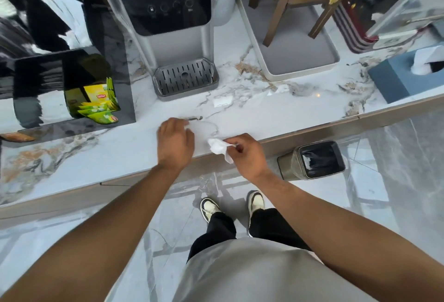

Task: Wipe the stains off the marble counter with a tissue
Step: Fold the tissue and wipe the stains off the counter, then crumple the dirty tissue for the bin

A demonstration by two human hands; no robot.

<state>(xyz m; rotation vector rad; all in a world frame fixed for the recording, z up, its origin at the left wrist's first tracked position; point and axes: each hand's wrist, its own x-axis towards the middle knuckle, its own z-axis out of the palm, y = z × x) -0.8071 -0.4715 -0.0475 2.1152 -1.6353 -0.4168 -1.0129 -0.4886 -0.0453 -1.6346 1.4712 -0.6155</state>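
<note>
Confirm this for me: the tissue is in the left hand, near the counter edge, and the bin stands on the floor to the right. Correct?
Not quite. The head view shows the tissue pinched in the right hand, not the left. The left hand is flat on the counter and holds nothing. The rest is right: the tissue is near the counter edge, and the bin stands on the floor to the right.

A glossy grey marble-look tiled floor [396,205] with dark veins fills the near part of the scene. On it, to the right, stands a rectangular bronze-coloured waste bin [312,161] lined with a black bag. Far left, a glossy black display stand [115,61] reflects soft, even daylight.
</note>
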